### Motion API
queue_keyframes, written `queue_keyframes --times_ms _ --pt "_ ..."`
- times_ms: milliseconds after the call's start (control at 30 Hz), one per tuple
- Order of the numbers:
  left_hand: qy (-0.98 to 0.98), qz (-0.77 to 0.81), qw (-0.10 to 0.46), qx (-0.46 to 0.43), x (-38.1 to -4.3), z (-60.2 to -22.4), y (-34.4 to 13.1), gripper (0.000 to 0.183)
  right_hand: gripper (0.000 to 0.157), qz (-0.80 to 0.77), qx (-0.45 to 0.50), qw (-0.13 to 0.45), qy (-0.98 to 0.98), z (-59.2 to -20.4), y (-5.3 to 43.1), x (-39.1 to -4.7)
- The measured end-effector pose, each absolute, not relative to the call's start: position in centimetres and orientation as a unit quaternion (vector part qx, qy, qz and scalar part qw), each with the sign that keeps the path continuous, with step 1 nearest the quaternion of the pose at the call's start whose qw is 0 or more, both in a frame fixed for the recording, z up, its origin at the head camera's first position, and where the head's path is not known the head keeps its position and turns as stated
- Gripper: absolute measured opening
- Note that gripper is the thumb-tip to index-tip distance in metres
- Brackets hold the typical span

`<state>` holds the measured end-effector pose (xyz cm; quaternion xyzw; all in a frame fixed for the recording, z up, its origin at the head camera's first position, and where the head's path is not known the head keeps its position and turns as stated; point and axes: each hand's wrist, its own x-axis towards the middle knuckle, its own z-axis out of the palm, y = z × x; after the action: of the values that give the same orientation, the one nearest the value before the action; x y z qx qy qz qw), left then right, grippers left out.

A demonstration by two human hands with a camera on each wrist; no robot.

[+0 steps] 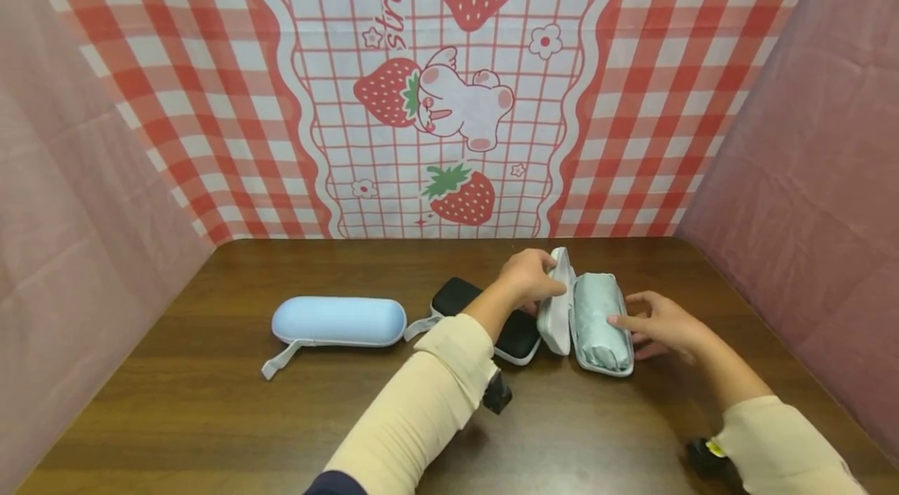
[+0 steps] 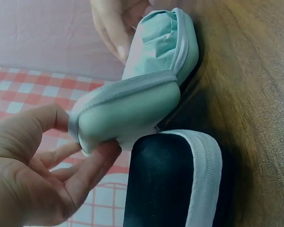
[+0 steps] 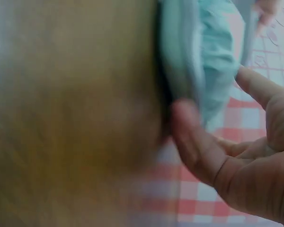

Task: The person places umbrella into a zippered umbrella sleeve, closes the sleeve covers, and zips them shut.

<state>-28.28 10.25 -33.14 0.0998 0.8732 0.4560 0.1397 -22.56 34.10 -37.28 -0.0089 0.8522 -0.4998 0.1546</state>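
Note:
A mint-green zip case (image 1: 627, 372) lies unzipped on the table, its lid (image 1: 556, 319) raised on the left side. Inside its base sits a bundle of shiny mint fabric (image 1: 598, 311), like a folded compact umbrella. My left hand (image 1: 528, 276) holds the lid, thumb on one side and fingers under the other, as the left wrist view shows. At the base's right side is my right hand (image 1: 667, 323), its thumb over the bundle and its fingers against the case's outer wall. The right wrist view is blurred.
Beside the raised lid, partly behind my left forearm, lies a black case (image 1: 520, 335) with a pale zip edge. Farther left is a light-blue case (image 1: 339, 321) with a grey wrist strap (image 1: 282, 358). A strawberry-print checked cloth (image 1: 449, 89) hangs behind the wooden table (image 1: 211, 417).

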Motion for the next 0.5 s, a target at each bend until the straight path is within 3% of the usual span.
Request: queue_keyframes --times_ms 367,500 --pt "0.861 0.455 0.158 0.165 -27.7 -33.7 10.9 0.054 0.086 -0.574 0.038 0.176 0.799 -37.7 32.6 -22.3" --pt "0.862 0.441 0.163 0.187 -27.6 -33.7 11.5 0.048 0.088 -0.598 0.038 0.168 0.782 -38.0 32.3 -22.0"
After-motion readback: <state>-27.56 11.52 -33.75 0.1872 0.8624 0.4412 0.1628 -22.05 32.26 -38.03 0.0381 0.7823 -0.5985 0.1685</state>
